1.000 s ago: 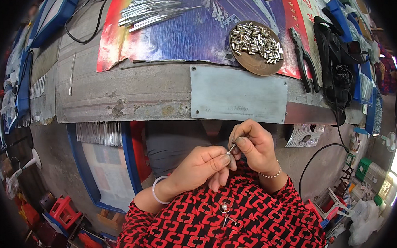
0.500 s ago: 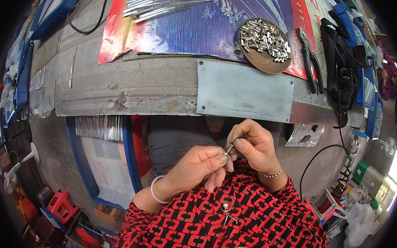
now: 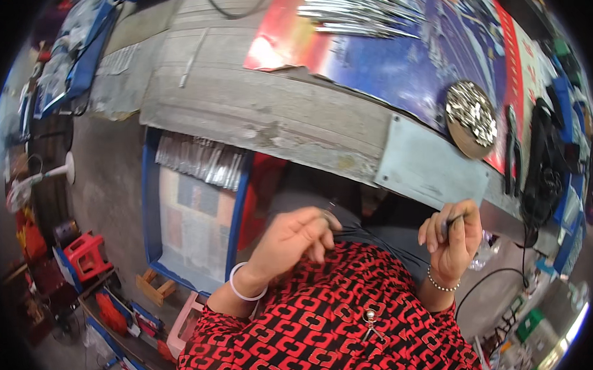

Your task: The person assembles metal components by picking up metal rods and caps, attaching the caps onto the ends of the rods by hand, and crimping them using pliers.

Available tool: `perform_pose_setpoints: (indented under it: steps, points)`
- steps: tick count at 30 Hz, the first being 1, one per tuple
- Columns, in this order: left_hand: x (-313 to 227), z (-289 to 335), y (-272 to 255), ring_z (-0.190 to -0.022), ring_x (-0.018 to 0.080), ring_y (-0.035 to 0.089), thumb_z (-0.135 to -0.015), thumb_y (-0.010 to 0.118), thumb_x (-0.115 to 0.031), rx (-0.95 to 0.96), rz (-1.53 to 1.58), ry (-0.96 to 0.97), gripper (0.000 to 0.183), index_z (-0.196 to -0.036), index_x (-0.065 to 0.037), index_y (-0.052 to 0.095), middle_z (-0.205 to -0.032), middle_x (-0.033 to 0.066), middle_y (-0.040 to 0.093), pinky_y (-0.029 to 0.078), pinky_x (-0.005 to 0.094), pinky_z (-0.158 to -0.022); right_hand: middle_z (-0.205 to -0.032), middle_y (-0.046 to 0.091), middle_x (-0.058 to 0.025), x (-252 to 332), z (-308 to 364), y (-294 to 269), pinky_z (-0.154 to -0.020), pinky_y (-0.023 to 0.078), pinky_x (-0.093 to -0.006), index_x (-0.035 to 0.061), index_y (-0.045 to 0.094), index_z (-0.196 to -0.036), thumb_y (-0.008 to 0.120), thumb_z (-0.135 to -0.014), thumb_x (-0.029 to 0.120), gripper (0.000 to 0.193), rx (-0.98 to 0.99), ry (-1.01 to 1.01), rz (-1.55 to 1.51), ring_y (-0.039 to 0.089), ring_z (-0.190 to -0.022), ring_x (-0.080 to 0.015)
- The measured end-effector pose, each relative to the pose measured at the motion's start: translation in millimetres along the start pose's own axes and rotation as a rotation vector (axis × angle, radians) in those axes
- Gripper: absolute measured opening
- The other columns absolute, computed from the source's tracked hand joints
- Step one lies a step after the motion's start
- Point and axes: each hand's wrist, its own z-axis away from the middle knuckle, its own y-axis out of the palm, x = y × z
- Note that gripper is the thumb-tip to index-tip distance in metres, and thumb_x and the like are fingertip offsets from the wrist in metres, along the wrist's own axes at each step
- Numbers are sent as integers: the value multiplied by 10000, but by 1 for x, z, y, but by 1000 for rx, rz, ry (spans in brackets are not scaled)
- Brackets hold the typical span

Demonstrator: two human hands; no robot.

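My left hand [image 3: 297, 239] is over my lap, its thumb and forefinger pressed together. Whatever is between those fingertips is too small and blurred to name. Apart from it on the right, my right hand [image 3: 452, 238] is raised by the front edge of the bench, thumb and forefinger closed in a pinch. A dark spot shows at that pinch, but I cannot make out what it is. Closest to the right hand lies a flat grey metal plate [image 3: 428, 165], screwed to the bench edge. Beyond it a round brown dish [image 3: 468, 148] holds many short silver metal tubes [image 3: 468, 108].
Pliers [image 3: 512, 152] and a black strap-like bundle [image 3: 544, 167] lie right of the dish. Thin silver strips [image 3: 362, 11] are heaped on a colourful sheet [image 3: 377, 66]. A blue-framed tray [image 3: 153, 204] with more strips [image 3: 199, 164] stands below the bench, left of my lap.
My hands, together half a second ago over a small silver piece, have come apart, the right one moving rightward. The whole view has tilted and shifted.
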Motion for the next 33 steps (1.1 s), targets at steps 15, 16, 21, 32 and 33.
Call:
perform_pose_setpoints:
  steps: [15,16,21,32,33]
  points:
    - [-6,-3,-140,-726,359,555,-771,619,-41,-959,-1470,405,126,-889,-6,589,-766,174,538,440,439,-628,-732,478,-63,-8,-15,32,-523,431,-232,-19,473,-879,541,-923,154,191,82,29,334,478,-550,-112]
    - [-6,-6,-141,-716,360,547,-768,621,-41,-959,-1512,414,135,-891,-2,585,-746,168,525,435,444,-623,-735,491,-68,-8,-15,32,-525,431,-229,-22,480,-872,545,-911,129,170,77,34,331,490,-558,-115]
    - [-24,-2,-110,-734,347,560,-761,622,-38,-968,-1590,508,150,-903,3,600,-763,157,550,454,422,-647,-714,556,-76,-8,-16,40,-544,439,-218,-24,536,-867,546,-846,27,56,294,146,477,549,-580,-117]
    - [-47,-33,103,-723,193,546,-707,594,-102,347,-664,1240,363,-1037,44,553,-824,69,515,436,323,-583,-1085,549,-98,-129,-22,90,-877,448,-303,64,424,-1209,416,-962,405,421,836,954,-72,545,-999,-173]
    - [-49,-38,116,-723,193,546,-707,594,-102,353,-674,1251,363,-1037,44,553,-824,69,515,436,323,-583,-1085,549,-98,-132,-24,94,-877,448,-303,64,424,-1209,416,-962,405,421,841,939,-66,545,-999,-173]
